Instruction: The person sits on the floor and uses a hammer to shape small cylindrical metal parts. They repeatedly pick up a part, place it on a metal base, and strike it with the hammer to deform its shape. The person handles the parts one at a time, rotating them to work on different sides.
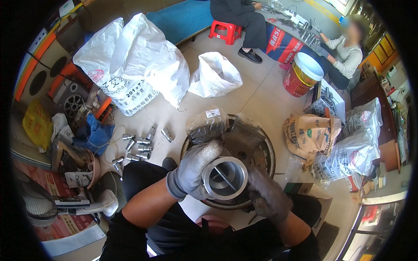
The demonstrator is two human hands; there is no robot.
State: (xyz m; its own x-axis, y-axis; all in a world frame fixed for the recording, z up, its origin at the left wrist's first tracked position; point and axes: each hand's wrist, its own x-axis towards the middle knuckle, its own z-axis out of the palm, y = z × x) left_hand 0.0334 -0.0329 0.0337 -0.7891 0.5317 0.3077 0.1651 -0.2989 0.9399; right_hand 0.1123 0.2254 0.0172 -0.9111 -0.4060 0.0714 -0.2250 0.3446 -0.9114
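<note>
Metal cylinder (237, 174) is between the two hands, over the dark wheel-shaped stand (271, 153), bore facing up toward the wearer. Whether it rests on the stand or is borne by the grip alone: cannot tell.

Left hand (191, 172), grey glove: curled round the cylinder's left wall, thumb side uppermost, firm hold. Right hand (271, 195), also gloved: close by the cylinder's right side, blurred; cannot tell how far its fingers are spread or whether they hold anything.

Thin rod (225, 178) slants across the stepped bore; cannot tell if loose or fixed.

Step, as judged: left hand steadies, right hand works alongside.

Handling notes (judgement). Keep the left fingers on the outer wall, clear of the rim, which may have a sharp edge. Smooth metal may slip in a fabric glove; grip low and square so it does not twist. Keep the bore in sight and watch the rod while the right hand moves. Avoid knocking the plastic-wrapped block (207, 125), just beyond the left hand. Small metal fittings (143, 140) lie on the floor, left of the left hand; keep feet off them.
</note>
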